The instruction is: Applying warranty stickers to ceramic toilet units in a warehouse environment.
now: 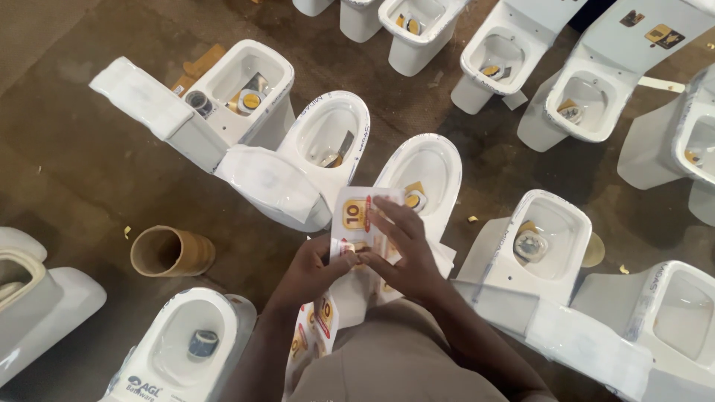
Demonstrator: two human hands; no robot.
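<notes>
- We see both hands meet at the middle of the view over a strip of stickers (pixel 356 223), white sheets with red and yellow badges.
- The left hand (pixel 316 268) comes in from 7 o'clock; its fingers are curled shut on the strip's lower left edge, thumb on top.
- The right hand (pixel 402 253) comes in from 5 o'clock and lies flat on the strip, fingers (pixel 387 216) spread and stretched toward 11 o'clock, pressing on the sheet rather than gripping it; whether its thumb pinches anything, we cannot tell.
- The top sticker pokes out beyond the fingertips toward 12 o'clock; the rest of the strip hangs below the hands toward 6 o'clock, in front of the person's lap.
- Just behind the strip, at 12 o'clock, stands a white toilet bowl (pixel 424 171) with a small fitting inside.
- More white toilets ring the person on the brown floor.
- A cardboard tube (pixel 171 251) lies at 9 o'clock, well apart from the hands.
</notes>
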